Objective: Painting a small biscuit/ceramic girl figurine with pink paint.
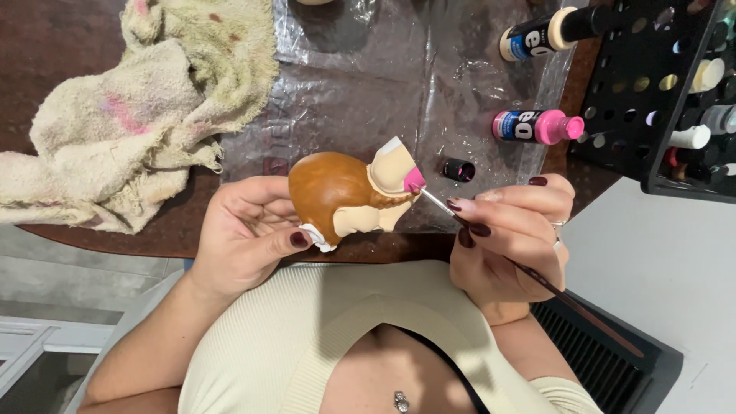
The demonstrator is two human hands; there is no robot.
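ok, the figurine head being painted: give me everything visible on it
The figurine head is a small glossy piece, ceramic or resin by its look, with brown sculpted hair, a braid along the hairline and a cream face. A cream ear-like piece juts from its top, with a patch of pink paint. White shows at its base. It lies tilted sideways above the table edge, gripped by the left hand. The brush in the right hand touches the pink patch.

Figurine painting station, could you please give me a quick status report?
Left hand holds figurine. Right hand holds brush, tip on pink patch. Nothing in the way.
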